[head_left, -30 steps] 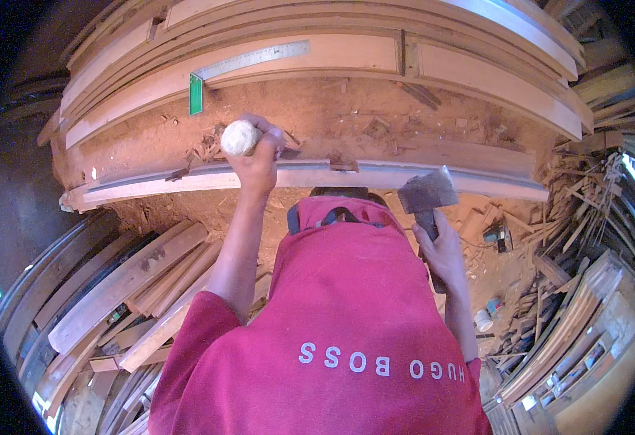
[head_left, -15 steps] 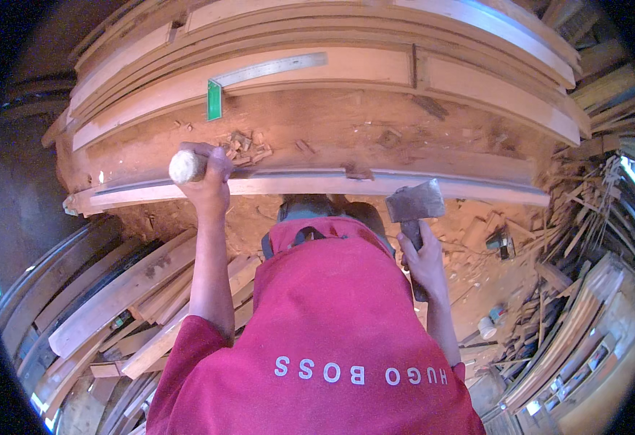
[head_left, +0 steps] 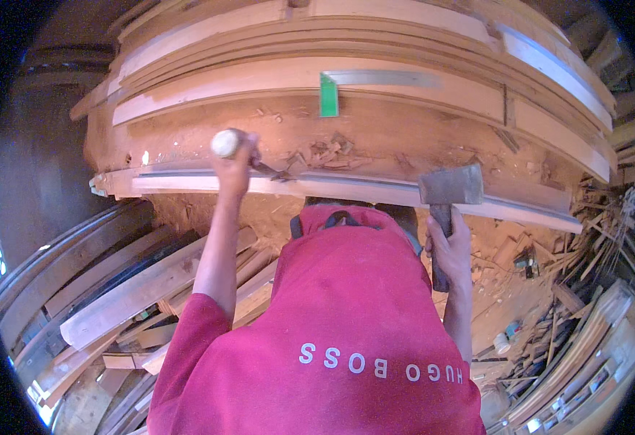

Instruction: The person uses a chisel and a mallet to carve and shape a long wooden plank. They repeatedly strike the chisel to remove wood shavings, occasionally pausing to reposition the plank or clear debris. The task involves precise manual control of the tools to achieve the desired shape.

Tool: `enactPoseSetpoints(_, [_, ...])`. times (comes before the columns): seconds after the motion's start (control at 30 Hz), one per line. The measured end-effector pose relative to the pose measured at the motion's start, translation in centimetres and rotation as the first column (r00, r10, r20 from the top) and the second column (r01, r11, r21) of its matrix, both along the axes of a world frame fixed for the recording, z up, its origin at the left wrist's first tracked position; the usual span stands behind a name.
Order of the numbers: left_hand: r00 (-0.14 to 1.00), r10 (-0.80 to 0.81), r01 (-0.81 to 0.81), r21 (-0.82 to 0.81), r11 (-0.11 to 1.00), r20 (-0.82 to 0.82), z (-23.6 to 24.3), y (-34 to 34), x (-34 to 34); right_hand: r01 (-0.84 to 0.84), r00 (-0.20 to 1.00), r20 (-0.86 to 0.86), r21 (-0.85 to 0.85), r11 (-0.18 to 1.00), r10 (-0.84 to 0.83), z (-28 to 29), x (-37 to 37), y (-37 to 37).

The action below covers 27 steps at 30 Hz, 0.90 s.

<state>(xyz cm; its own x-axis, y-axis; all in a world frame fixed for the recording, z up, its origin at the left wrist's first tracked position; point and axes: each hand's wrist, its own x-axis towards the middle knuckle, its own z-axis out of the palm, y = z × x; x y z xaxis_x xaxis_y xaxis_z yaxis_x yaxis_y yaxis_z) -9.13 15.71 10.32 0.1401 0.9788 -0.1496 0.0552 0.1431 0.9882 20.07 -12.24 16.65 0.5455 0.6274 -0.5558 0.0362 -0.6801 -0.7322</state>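
Observation:
My left hand [head_left: 235, 161] is closed round the handle of a chisel [head_left: 226, 143], whose pale butt end faces up. The dark blade of that chisel slants down to the right, its tip at or just above a long narrow wooden strip [head_left: 375, 187]. My right hand [head_left: 450, 243] grips the dark handle of a hammer [head_left: 450, 185] with a broad, blocky grey head. That head is raised at the near side of the strip, well to the right of the chisel and apart from it.
A try square [head_left: 329, 96] with a green stock lies against boards [head_left: 419, 98] stacked across the bench's far side. Wood chips [head_left: 329, 151] sit behind the strip. Planks [head_left: 136, 299] are piled at lower left; offcuts [head_left: 549, 341] and shavings cover the floor at right.
The view has shifted. Against the try square and the chips, both hands have moved left along the strip with their tools. The chisel's blade shows more plainly now.

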Motion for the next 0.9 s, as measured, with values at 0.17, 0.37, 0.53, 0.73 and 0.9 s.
enactPoseSetpoints(0.17, [0.988,-0.155,0.155,-0.002,0.988,0.008,-1.3,0.0,-0.1,-0.16,0.984,0.091,0.107,0.981,0.151,0.5,-3.8,5.2])
enactPoseSetpoints(0.37, [0.977,-0.212,0.211,-0.044,0.976,-0.01,-3.4,0.3,-0.9,-0.249,0.968,0.004,0.046,0.967,0.249,2.8,-6.6,10.2])
enactPoseSetpoints(0.53, [0.973,-0.229,0.229,0.015,0.973,-0.03,-3.2,0.4,-1.8,-0.326,0.944,0.1,0.138,0.935,0.314,3.4,-8.4,13.0])
enactPoseSetpoints(0.73, [0.97,-0.244,0.243,0.016,0.97,0.01,-2.9,0.4,-2.2,-0.446,0.892,0.162,0.164,0.88,0.422,4.3,-9.5,15.5])
enactPoseSetpoints(0.9, [0.956,-0.293,0.294,0.055,0.954,-0.017,-3.3,0.2,-2.8,-0.493,0.867,0.218,0.254,0.832,0.448,5.0,-10.5,16.6])
